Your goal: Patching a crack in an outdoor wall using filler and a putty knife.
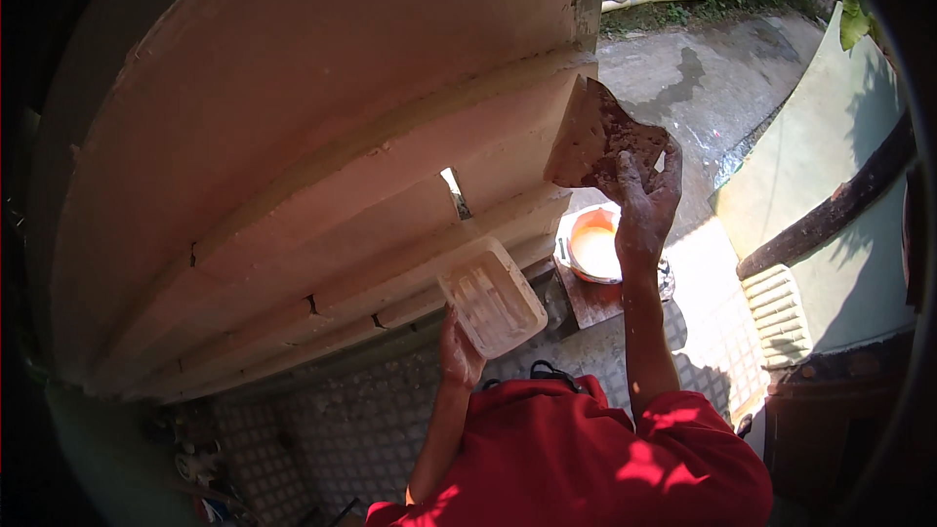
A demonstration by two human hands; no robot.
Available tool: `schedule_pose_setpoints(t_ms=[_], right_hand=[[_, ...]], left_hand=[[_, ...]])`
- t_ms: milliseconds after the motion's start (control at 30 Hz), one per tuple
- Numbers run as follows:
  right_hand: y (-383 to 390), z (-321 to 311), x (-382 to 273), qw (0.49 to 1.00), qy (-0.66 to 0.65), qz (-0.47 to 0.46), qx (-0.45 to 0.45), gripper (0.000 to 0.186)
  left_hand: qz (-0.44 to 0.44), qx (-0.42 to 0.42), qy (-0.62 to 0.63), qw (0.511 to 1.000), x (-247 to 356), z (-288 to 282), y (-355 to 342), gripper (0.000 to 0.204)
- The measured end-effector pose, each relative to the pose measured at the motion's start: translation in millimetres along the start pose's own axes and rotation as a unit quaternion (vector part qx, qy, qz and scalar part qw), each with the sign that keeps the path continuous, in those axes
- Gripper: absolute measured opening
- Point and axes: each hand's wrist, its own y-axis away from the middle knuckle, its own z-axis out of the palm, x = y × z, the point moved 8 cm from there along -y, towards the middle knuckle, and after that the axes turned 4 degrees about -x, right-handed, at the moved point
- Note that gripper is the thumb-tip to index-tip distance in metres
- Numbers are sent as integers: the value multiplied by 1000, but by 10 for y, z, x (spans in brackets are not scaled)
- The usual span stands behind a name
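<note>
My left hand (461, 351) grips a pale, rectangular plastic tub (495, 301) by its near side. Whitish streaks coat the inside of the tub. Raised to the right, my right hand (647, 203) is closed on a flat, brown scraper (597, 137) with a curved, uneven outline. Wet-looking paste clings to the face of this scraper, and white residue marks my fingers. The scraper's left side overlaps the end of the pale wall (429, 151); whether it touches the wall I cannot tell. Ledges and a narrow slot (455, 192) break up the wall's surface.
Below my right forearm, an orange bucket (595, 246) with pale liquid stands on a small board (590, 301). Tiled floor (342, 449) lies under me. Rightward are a ribbed pale mat (778, 315), a dark log (830, 224) and a light-green wall (849, 137).
</note>
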Motion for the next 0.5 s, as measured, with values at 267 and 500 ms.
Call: schedule_pose_setpoints(t_ms=[267, 500], right_hand=[[36, 71, -57, 994, 64, -73, 44, 37], [72, 73, -49, 989, 91, -93, 69, 36]], left_hand=[[13, 15, -13, 1000, -6, -105, 41, 55], [13, 8, -25, 1000, -9, -31, 66, 57]])
